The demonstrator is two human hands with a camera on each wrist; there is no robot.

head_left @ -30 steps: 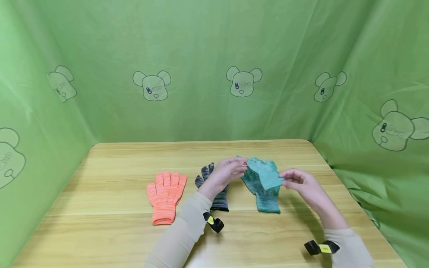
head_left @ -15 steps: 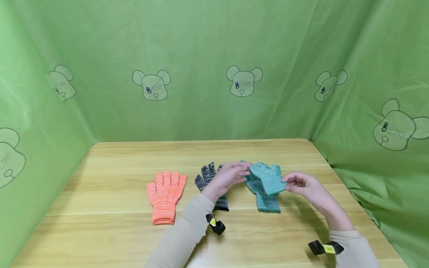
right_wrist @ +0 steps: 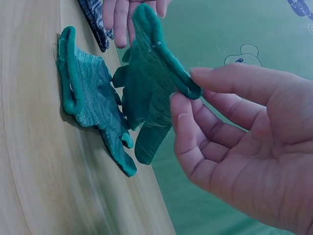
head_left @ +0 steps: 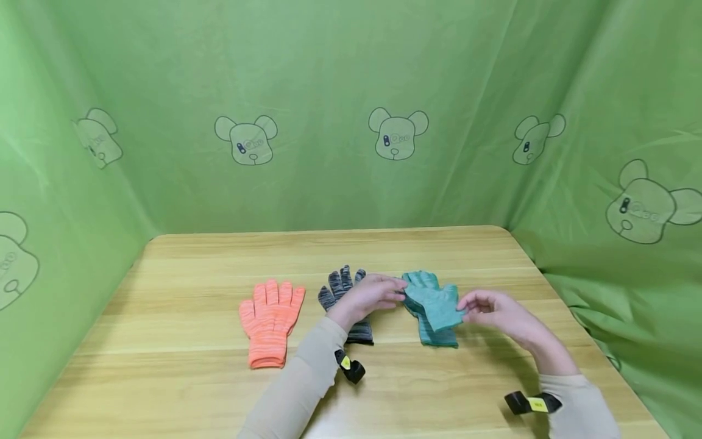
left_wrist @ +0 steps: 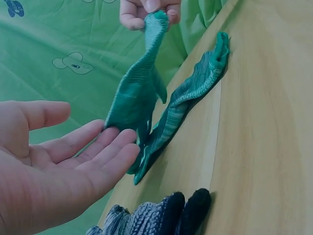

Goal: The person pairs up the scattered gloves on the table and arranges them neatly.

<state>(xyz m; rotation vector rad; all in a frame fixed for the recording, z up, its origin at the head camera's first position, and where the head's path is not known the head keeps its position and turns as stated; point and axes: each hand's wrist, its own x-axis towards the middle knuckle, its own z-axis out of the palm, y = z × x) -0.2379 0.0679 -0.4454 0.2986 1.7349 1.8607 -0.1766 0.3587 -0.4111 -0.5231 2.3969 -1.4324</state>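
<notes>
My right hand pinches the cuff corner of a green knit glove between thumb and index finger, seen close in the right wrist view. This glove hangs tilted over a second green glove, which lies on the table with its cuff toward me. My left hand is at the raised glove's left side; in the left wrist view its fingers are extended and touch the glove's lower edge without curling round it. Below the left hand lies a dark grey-and-black glove, partly hidden by that hand.
An orange knit glove lies flat on the wooden table, left of the dark glove, fingers pointing away. Green cloth walls with bear-head prints stand along the back and both sides of the table.
The raised green glove has come down and toward me over the lower one, its fingers settling lower. My right hand has moved slightly nearer with the cuff; the left hand has barely shifted.
</notes>
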